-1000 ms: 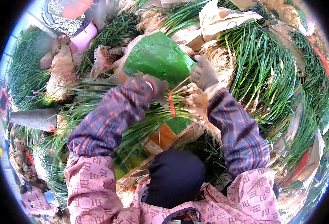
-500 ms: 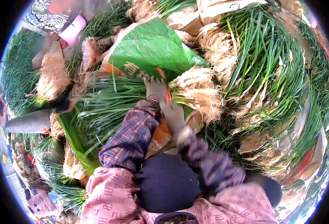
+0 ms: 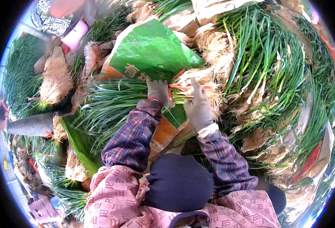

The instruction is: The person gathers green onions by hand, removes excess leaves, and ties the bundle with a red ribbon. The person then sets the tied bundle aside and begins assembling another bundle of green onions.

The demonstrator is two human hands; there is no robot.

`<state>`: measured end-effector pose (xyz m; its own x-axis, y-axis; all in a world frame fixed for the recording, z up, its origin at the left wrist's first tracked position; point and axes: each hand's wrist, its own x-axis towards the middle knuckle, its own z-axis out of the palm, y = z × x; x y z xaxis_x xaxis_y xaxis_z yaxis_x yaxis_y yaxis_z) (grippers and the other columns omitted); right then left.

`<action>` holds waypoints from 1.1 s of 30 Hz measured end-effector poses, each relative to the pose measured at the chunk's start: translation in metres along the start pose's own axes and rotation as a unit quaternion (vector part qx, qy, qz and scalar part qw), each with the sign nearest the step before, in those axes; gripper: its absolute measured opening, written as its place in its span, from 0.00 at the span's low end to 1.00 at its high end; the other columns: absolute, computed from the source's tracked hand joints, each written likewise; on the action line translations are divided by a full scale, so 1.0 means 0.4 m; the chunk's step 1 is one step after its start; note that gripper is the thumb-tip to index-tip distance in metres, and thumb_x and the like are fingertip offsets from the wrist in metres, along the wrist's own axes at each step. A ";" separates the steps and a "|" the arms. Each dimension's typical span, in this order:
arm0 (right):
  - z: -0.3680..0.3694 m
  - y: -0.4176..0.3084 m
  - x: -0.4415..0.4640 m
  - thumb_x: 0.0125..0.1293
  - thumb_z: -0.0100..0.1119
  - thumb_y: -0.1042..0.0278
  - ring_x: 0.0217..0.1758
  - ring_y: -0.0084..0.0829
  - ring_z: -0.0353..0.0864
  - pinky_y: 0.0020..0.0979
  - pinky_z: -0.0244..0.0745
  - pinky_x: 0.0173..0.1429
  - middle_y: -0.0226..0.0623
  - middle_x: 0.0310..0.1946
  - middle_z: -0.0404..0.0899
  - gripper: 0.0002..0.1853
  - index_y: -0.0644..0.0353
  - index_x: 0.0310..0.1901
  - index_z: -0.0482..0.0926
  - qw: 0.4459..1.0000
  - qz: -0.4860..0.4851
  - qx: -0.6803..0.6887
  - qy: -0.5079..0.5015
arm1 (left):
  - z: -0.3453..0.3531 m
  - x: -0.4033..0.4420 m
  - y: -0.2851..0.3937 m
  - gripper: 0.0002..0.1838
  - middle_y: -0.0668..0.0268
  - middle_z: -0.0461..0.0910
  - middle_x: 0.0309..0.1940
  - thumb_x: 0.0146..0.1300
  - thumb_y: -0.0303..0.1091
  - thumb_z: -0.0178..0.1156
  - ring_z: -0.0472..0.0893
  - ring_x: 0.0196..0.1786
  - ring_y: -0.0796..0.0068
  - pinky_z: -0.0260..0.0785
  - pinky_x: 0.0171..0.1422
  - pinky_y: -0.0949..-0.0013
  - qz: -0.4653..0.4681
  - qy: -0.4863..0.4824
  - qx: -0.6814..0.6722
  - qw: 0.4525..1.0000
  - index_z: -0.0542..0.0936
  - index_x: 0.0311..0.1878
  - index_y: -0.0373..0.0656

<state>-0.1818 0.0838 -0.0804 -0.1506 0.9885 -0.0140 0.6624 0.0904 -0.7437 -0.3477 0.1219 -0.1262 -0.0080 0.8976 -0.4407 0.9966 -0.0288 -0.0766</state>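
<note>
We have our left hand (image 3: 158, 92) laid over the stems of the bundle (image 3: 116, 100), fingers curled down around them, just beside the red tie (image 3: 182, 87). Our right hand (image 3: 199, 110) is held wide over the root end, thumb and forefinger apart; the tie runs past its forefinger, and we cannot tell whether we pinch it.

The bundle lies crosswise in the middle of our view, its green leaves toward nine o'clock and its pale roots (image 3: 207, 85) toward three. Under it we see a green and orange printed sack (image 3: 156, 49), spread out toward twelve o'clock, with a folded green edge reaching toward eight.

At two o'clock we have a large heap of loose green plants (image 3: 266, 57), their roots facing our bundle. At ten o'clock lies a tied bunch (image 3: 56, 78), its roots upward in our view. At nine o'clock a grey, tapering object (image 3: 30, 124) lies near another, smaller bunch with a red tie. Toward eight o'clock more leafy bunches (image 3: 66, 186) lie close together.
</note>
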 end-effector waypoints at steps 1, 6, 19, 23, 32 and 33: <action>-0.014 -0.055 0.040 0.55 0.61 0.73 0.43 0.39 0.76 0.37 0.76 0.41 0.46 0.44 0.72 0.38 0.51 0.68 0.59 0.986 -0.098 -0.133 0.001 | 0.010 0.001 -0.001 0.51 0.59 0.78 0.52 0.25 0.61 0.72 0.75 0.57 0.59 0.49 0.70 0.38 -0.005 0.025 0.000 1.000 0.75 0.57 0.43; 0.071 0.021 0.153 0.58 0.56 0.72 0.42 0.34 0.79 0.35 0.74 0.45 0.38 0.42 0.75 0.20 0.53 0.54 0.74 0.864 -0.262 -0.407 -0.141 | 0.046 -0.024 0.004 0.63 0.60 0.67 0.64 0.29 0.64 0.70 0.66 0.67 0.59 0.36 0.72 0.33 -0.038 0.023 0.019 0.999 0.57 0.70 0.43; -0.042 -0.008 0.230 0.68 0.53 0.53 0.38 0.30 0.77 0.32 0.72 0.49 0.37 0.31 0.75 0.18 0.64 0.34 0.77 0.920 -0.180 0.120 -0.328 | -0.210 -0.556 -0.606 0.41 0.54 0.75 0.49 0.38 0.49 0.74 0.76 0.51 0.56 0.69 0.54 0.55 -0.277 0.324 0.105 0.899 0.70 0.56 0.40; 0.147 -0.004 0.259 0.74 0.43 0.59 0.37 0.36 0.76 0.40 0.69 0.56 0.34 0.28 0.73 0.17 0.60 0.30 0.70 0.703 0.062 0.659 -0.258 | -0.186 -0.393 -0.191 0.55 0.52 0.65 0.60 0.36 0.62 0.72 0.61 0.67 0.53 0.46 0.73 0.46 -0.016 0.243 -0.068 0.968 0.63 0.63 0.37; 0.180 -0.093 0.127 0.67 0.48 0.61 0.12 0.19 0.53 0.25 0.48 0.15 0.21 0.13 0.55 0.14 0.49 0.23 0.63 0.753 0.268 0.594 -0.087 | 0.091 0.015 -0.038 0.59 0.54 0.66 0.64 0.32 0.68 0.68 0.60 0.70 0.53 0.40 0.73 0.42 -0.029 0.019 0.055 0.998 0.63 0.67 0.42; 0.181 -0.100 0.096 0.66 0.49 0.62 0.13 0.17 0.55 0.23 0.47 0.15 0.20 0.15 0.58 0.13 0.49 0.23 0.65 0.738 0.302 0.596 -0.090 | 0.125 0.019 -0.038 0.53 0.55 0.70 0.60 0.33 0.65 0.69 0.64 0.67 0.54 0.43 0.72 0.42 -0.029 0.057 0.048 0.997 0.67 0.64 0.43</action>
<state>-0.2671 0.1094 -0.0995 -0.2590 0.7630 -0.5923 -0.4526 -0.6376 -0.6234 -0.3669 0.1069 -0.1732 -0.0507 0.9431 -0.3285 0.9825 -0.0120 -0.1859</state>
